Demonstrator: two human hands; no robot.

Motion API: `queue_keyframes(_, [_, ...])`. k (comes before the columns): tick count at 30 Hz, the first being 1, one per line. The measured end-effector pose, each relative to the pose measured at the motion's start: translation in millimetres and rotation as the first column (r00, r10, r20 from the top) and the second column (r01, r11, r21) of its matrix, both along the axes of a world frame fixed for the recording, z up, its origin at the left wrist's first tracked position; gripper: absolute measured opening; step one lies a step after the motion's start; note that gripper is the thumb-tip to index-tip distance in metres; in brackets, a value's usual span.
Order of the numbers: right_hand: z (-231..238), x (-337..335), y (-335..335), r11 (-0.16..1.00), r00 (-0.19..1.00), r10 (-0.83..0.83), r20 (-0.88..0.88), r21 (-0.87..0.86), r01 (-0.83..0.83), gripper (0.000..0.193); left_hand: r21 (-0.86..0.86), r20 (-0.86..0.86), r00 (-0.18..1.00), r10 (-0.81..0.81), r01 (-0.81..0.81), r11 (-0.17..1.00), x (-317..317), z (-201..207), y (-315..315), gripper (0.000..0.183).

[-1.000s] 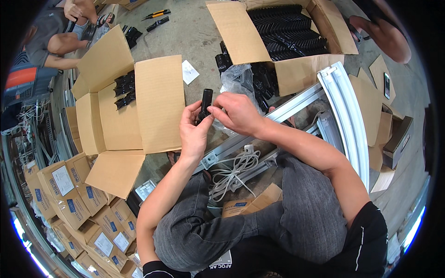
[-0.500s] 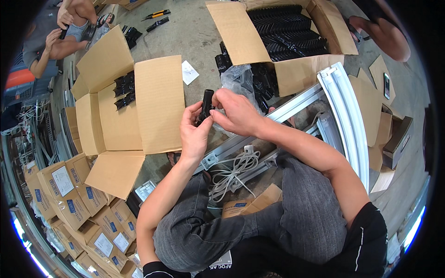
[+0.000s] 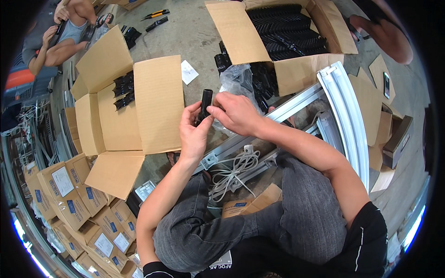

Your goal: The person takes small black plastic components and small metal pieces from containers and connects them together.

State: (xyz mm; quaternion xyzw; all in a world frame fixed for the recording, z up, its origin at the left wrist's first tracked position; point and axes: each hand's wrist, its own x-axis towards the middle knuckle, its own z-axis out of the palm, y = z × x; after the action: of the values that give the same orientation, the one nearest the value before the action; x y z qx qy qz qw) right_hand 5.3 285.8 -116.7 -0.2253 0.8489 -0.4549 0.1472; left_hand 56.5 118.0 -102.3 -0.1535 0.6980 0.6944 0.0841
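Note:
A glossy black tubular fitting (image 3: 206, 98) stands roughly upright in front of me, its lower end hidden by fingers. My left hand (image 3: 193, 126) is closed around that lower end, thumb on the near side. On the fitting's right side, my right hand (image 3: 234, 111) pinches with thumb and curled fingers; any small piece between those fingertips is hidden. To the left, an open cardboard box (image 3: 159, 104) contains several similar black pieces (image 3: 123, 90). Just beyond my right hand lies a crumpled clear plastic bag (image 3: 237, 81), beside more black parts (image 3: 263, 85).
A large carton (image 3: 238, 34) packed with black parts stands ahead. Aluminium rails (image 3: 344, 116) and a coiled grey cable (image 3: 241, 164) lie close to my legs. Stacked cartons (image 3: 69, 194) fill the lower left. Another person (image 3: 60, 39) sits far left; a phone (image 3: 386, 85) lies right.
Both hands stay almost in place on the fitting. My right thumb and fingertips have shifted slightly left against its side. The person at far left has moved their hands a little.

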Motion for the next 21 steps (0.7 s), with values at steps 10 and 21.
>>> queue_keyframes(10, [4.8, 3.0, 1.5, 0.996, 0.998, -0.054, -0.031, -0.072, 0.052, 0.027, 0.011, 0.004, 1.0, -0.001, 0.001, 1.0, 1.0, -0.6, 0.0, 0.044])
queue_keyframes(21, [0.7, 5.2, -2.3, 0.948, 0.971, -0.198, -0.137, -0.277, 0.155, 0.024, 0.041, -0.005, 1.0, -0.003, 0.003, 0.999, 0.9, 0.3, -0.6, 0.045])
